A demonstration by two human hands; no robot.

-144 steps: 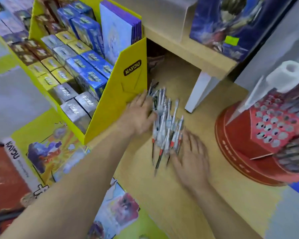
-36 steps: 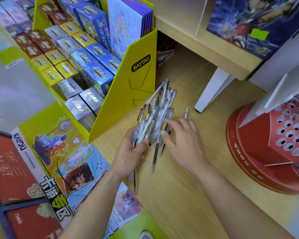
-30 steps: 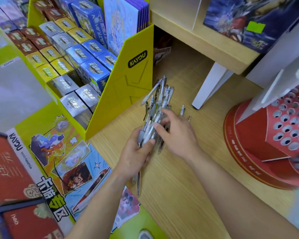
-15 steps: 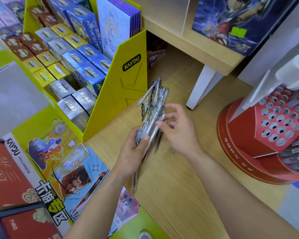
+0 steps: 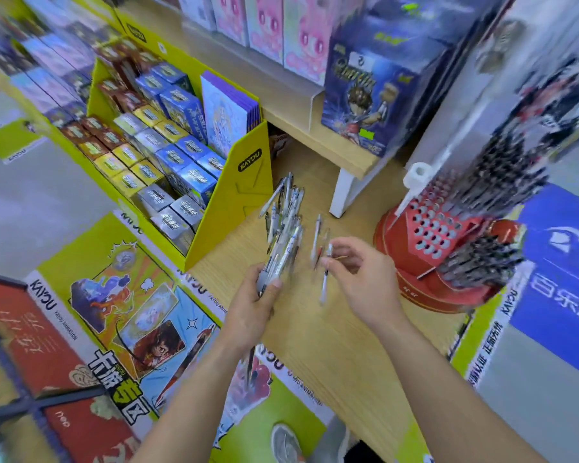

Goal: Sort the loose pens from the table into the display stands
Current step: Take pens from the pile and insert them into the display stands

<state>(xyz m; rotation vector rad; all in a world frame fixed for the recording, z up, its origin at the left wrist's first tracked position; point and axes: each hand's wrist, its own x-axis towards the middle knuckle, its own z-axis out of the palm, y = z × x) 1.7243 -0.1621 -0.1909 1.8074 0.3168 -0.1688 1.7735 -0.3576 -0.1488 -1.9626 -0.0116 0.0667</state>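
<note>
On the side of the yellow display box [image 5: 234, 208] at the left a black label reads "KAYOU". The same word runs along the white edge of the poster [image 5: 121, 315] on the lower left, above large Chinese characters, 卡游专区. The print on the small card packs inside the box is too blurred to read. A blue sign [image 5: 562, 262] at the right carries white Chinese characters, also blurred. The lettering on the red stand's [image 5: 425, 248] round base cannot be made out.

The left hand [image 5: 251, 312] has its grip clamped round the lower ends of a bundle [image 5: 283, 235] of pens, thumb across the front. The bundle fans up and away over the bench [image 5: 315, 355], beside the display box.

The right hand [image 5: 365, 282] pinches a single white pen [image 5: 324, 284] between thumb and forefinger near its top. The pen hangs tip down just above the bench, and the other fingers are loosely spread.

A couple of loose pens [image 5: 316, 238] lie on the bench between the bundle and the right hand.

The stand sits at the right of the bench, near the right hand. Its front panel shows rows of open holes, and dark pens fill its right side.
</note>
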